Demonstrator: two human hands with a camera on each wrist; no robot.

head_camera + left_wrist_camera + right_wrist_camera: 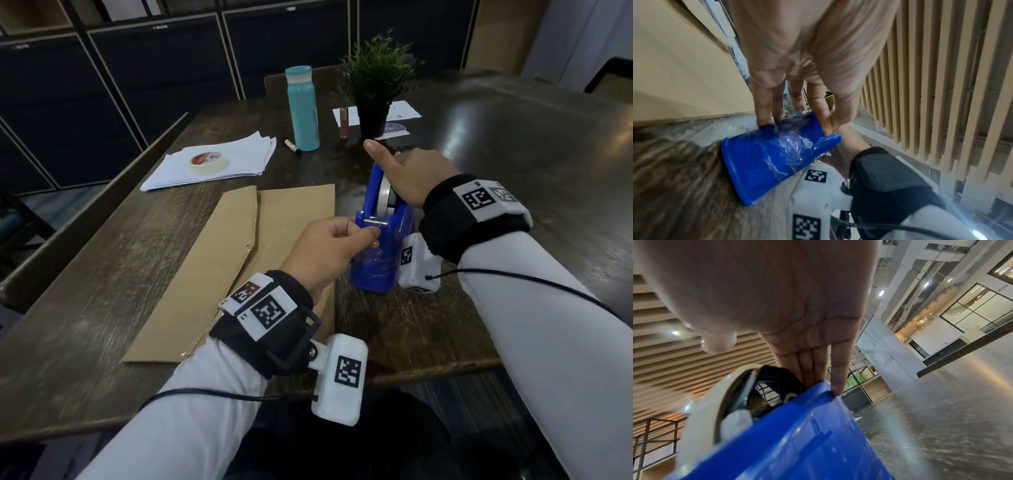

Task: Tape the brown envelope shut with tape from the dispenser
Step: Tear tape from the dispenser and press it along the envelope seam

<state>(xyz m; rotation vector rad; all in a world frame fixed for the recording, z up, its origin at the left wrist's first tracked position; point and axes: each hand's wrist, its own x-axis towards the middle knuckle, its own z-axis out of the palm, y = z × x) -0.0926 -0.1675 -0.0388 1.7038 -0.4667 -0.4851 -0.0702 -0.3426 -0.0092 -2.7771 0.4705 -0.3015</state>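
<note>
Pinching the clear tape end at the cutter of the blue tape dispenser [380, 236], the left hand [329, 250] has thumb and forefinger pressed together; the right hand [411, 174] rests flat-fingered on the dispenser's top, thumb raised; the brown envelope [239, 267] lies flat just left of the dispenser

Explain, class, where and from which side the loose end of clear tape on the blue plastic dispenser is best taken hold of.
Pinch the clear tape end at the near, cutter end of the blue plastic tape dispenser, coming from the envelope side, probably best. The roll feeds towards that end, and the left hand already pinches there, while the right hand presses straight fingers on the dispenser's far side to steady it.
</note>
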